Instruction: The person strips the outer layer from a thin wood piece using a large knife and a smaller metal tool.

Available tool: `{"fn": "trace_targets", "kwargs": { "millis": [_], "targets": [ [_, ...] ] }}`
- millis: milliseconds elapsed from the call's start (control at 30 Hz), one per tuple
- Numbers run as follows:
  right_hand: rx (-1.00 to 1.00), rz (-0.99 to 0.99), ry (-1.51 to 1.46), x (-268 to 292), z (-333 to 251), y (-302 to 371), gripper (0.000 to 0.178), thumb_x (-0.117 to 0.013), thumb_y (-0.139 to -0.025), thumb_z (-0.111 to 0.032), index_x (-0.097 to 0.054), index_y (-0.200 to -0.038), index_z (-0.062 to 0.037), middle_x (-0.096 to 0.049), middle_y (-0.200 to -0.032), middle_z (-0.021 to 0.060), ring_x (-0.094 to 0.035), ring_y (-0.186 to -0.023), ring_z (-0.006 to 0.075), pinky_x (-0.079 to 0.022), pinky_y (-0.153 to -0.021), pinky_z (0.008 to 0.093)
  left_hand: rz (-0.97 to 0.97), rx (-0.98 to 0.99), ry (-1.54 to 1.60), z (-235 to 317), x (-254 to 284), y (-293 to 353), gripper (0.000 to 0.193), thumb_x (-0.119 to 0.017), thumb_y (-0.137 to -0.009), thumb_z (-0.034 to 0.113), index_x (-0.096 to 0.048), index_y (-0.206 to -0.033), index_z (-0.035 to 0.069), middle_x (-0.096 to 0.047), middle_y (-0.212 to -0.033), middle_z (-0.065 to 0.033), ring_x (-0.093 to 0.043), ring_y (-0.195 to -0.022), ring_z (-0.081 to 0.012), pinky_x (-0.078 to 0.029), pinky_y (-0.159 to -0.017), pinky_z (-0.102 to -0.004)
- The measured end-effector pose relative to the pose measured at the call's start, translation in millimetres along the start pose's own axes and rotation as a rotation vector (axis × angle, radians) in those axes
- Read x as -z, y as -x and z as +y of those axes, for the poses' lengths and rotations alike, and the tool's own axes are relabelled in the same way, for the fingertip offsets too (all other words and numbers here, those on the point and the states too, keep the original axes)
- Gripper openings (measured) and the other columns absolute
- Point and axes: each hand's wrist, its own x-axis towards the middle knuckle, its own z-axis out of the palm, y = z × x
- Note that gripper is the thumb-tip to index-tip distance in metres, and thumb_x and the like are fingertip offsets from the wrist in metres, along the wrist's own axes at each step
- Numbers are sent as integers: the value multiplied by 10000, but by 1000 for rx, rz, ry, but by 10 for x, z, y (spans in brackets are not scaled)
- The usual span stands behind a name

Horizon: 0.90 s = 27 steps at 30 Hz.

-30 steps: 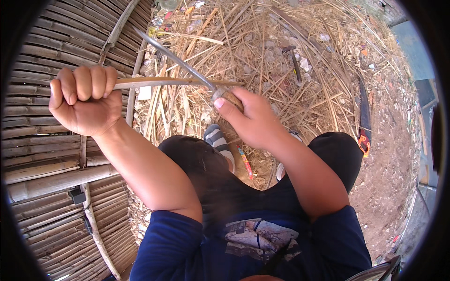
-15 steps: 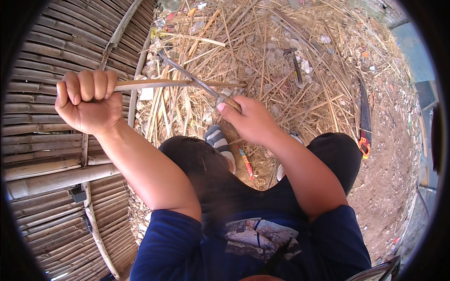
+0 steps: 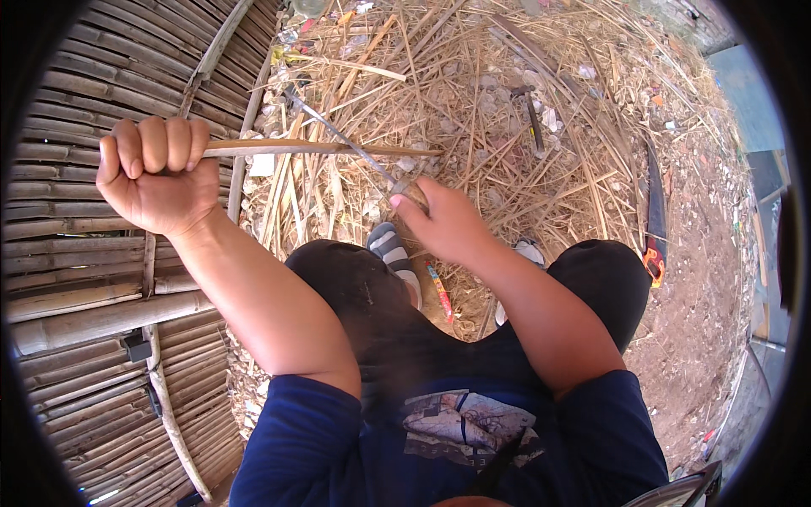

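Observation:
My left hand [image 3: 160,173] is closed in a fist around one end of a bamboo strip [image 3: 279,147], which stretches out to the right and tapers to a thin tip. In my right hand [image 3: 448,215] is the wooden handle of a long knife [image 3: 325,122]. Its narrow metal blade slants up and to the left, crossing the strip around the middle. The blade looks to be against the strip, though I cannot tell how deep it sits. My fingers on the handle are partly hidden behind the hand's back.
A wall of bamboo slats [image 3: 76,177] rises close on the left. Straw and split bamboo [image 3: 473,93] litter the ground. A hammer [image 3: 532,118] lies beyond my right hand, and a handsaw [image 3: 655,203] with an orange handle lies by my right knee. A red wrapper [image 3: 440,291] lies between my feet.
My right hand and the knife have shifted slightly down and left, and the blade sits a little steeper across the strip. My left hand keeps its grip, nearly still.

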Motion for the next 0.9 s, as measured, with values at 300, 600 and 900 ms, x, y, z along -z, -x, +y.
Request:
{"fn": "trace_targets", "kwargs": {
  "millis": [300,600,900],
  "targets": [
    [283,67,-301,355,-372,195,427,-605,-957,-428,-582,-968,-2,-633,-684,164,-634,-605,360,-477,-578,441,-70,11,-10,-37,-33,-42,386,-461,-1007,319,-401,-658,168,-289,-539,55,-192,-476,-97,-217,-479,-285],
    [-30,57,24,-145,91,-32,469,-572,-954,-471,-578,-948,-3,-637,-701,209,-657,-689,423,-482,-646,522,61,-27,-56,-3,-9,-12,389,-491,-993,320,-403,-643,174,-269,-527,56,-174,-469,-97,-197,-460,-284],
    [175,91,-135,146,-269,165,463,-594,-954,-460,-573,-957,3,-617,-698,208,-635,-682,408,-479,-632,485,12,33,12,-38,-56,-54,363,-534,-955,289,-406,-635,173,-258,-541,52,-184,-509,-104,-196,-516,-285]
  ]
}}
